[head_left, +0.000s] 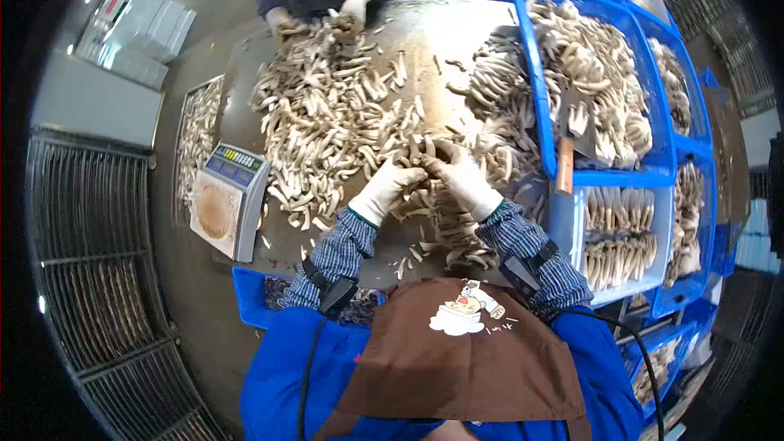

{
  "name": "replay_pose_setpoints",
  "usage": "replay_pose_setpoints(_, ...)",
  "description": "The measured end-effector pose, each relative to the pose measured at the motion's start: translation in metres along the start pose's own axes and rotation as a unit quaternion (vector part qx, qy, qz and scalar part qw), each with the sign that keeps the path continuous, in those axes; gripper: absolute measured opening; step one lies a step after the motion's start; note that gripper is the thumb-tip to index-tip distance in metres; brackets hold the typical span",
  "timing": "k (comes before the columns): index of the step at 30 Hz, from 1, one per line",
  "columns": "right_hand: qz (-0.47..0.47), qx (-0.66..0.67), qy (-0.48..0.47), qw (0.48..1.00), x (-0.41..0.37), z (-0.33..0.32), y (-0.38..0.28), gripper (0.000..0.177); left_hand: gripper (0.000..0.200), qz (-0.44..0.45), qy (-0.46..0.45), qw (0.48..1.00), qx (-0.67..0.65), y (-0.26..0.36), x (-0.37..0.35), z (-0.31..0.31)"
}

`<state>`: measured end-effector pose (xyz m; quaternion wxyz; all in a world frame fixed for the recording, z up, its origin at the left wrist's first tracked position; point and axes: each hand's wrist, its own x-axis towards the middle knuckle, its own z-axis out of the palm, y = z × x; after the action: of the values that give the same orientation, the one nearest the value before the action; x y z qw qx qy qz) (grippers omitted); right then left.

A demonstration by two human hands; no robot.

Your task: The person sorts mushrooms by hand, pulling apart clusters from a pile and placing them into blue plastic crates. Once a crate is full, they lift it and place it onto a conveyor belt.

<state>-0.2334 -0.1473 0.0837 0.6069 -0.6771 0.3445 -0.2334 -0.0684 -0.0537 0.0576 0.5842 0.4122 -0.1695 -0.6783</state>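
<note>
My left hand [387, 189], in a white glove with dirty fingertips, is closed with its fingers on mushrooms above the heap. Close beside it, my right hand [465, 181], gloved as well, curls its fingers around a few mushrooms [420, 149] that show between both hands. A large heap of loose mushrooms [335, 114] spreads over the table to the left and beyond my hands. Below my right hand lie mushrooms in a tighter pile [459, 233]. More mushrooms with dark caps [500, 73] are stacked by the crate on the right.
A digital scale [224, 200] stands on the left. Blue crates [535, 73] of mushrooms line the right. A wooden-handled cleaver [565, 165] rests at one crate's edge, above a white tray [563, 224] with mushrooms in rows. Opposite, a co-worker's gloved hands [357, 6] touch the heap.
</note>
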Motion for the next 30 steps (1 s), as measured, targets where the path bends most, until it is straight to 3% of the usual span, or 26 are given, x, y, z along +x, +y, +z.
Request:
replay_pose_setpoints(2, 0.057, 0.003, 0.011, 0.998, 0.005, 0.01, -0.011, 0.042, 0.068, 0.006, 0.027, 0.997, 0.076, 0.02, -0.017, 0.004)
replay_pose_setpoints(4, 0.041, 0.014, 0.048, 0.998, 0.006, 0.024, -0.014, 0.04, 0.063, 0.017, 0.097, 0.991, 0.087, 0.022, -0.027, 0.001)
replay_pose_setpoints(6, 0.028, -0.09, 0.136, 0.986, 0.01, 0.045, 0.006, 0.03, 0.055, 0.004, 0.087, 0.986, 0.144, 0.024, -0.032, -0.014)
replay_pose_setpoints(7, 0.036, -0.03, 0.161, 0.986, 0.012, 0.053, -0.004, 0.027, 0.046, 0.1, 0.099, 0.974, 0.18, 0.012, -0.024, -0.024)
replay_pose_setpoints(8, 0.029, 0.09, 0.231, 0.968, 0.029, 0.066, 0.049, 0.023, 0.046, 0.1, 0.103, 0.974, 0.177, 0.006, -0.021, -0.039)
replay_pose_setpoints(10, 0.145, 0.036, 0.113, 0.982, 0.031, 0.05, 0.013, 0.044, 0.042, 0.022, 0.198, 0.95, 0.24, 0.004, -0.018, -0.066)
replay_pose_setpoints(11, 0.163, 0.015, 0.093, 0.982, 0.036, 0.05, 0.014, 0.054, 0.038, -0.019, 0.238, 0.935, 0.261, 0.03, -0.034, -0.046)
replay_pose_setpoints(14, 0.106, -0.084, 0.034, 0.99, 0.046, 0.059, 0.015, 0.059, 0.037, -0.01, 0.212, 0.921, 0.327, 0.048, -0.042, -0.04)
replay_pose_setpoints(15, 0.08, -0.194, 0.012, 0.978, 0.054, 0.06, 0.014, 0.06, 0.038, 0.059, 0.177, 0.886, 0.424, 0.03, -0.033, -0.071)
replay_pose_setpoints(16, 0.092, -0.216, -0.028, 0.972, 0.06, 0.061, 0.001, 0.063, 0.042, 0.04, 0.209, 0.881, 0.424, 0.018, -0.03, -0.086)
replay_pose_setpoints(18, 0.098, -0.285, 0.017, 0.953, 0.076, 0.076, -0.015, 0.062, 0.045, 0.096, 0.256, 0.85, 0.451, 0.015, -0.033, -0.099)
replay_pose_setpoints(19, 0.036, -0.276, 0.039, 0.96, 0.093, 0.085, -0.009, 0.058, 0.049, 0.039, 0.301, 0.853, 0.424, 0.05, -0.055, -0.063)
replay_pose_setpoints(20, 0.06, -0.245, 0.008, 0.968, 0.11, 0.087, -0.004, 0.06, 0.051, 0.094, 0.315, 0.887, 0.324, 0.029, -0.05, -0.085)
replay_pose_setpoints(22, 0.067, -0.343, 0.0, 0.937, 0.138, 0.103, -0.024, 0.065, 0.053, 0.06, 0.264, 0.94, 0.21, 0.049, -0.077, -0.08)
replay_pose_setpoints(24, 0.132, -0.349, 0.008, 0.928, 0.171, 0.124, -0.035, 0.076, 0.03, 0.05, 0.269, 0.956, 0.103, 0.024, -0.103, -0.106)
replay_pose_setpoints(26, -0.005, -0.488, 0.073, 0.87, 0.214, 0.135, 0.008, 0.085, 0.027, 0.027, 0.296, 0.946, 0.131, 0.016, -0.153, -0.11)
replay_pose_setpoints(28, 0.013, -0.528, 0.041, 0.848, 0.24, 0.136, 0.016, 0.09, 0.03, -0.065, 0.259, 0.957, 0.116, 0.007, -0.212, -0.123)
replay_pose_setpoints(29, 0.048, -0.477, 0.047, 0.876, 0.255, 0.135, 0.033, 0.09, 0.03, -0.099, 0.273, 0.949, 0.12, -0.007, -0.243, -0.132)
replay_pose_setpoints(30, 0.079, -0.484, 0.028, 0.871, 0.265, 0.134, 0.038, 0.086, 0.03, -0.133, 0.285, 0.941, 0.125, -0.023, -0.274, -0.141)
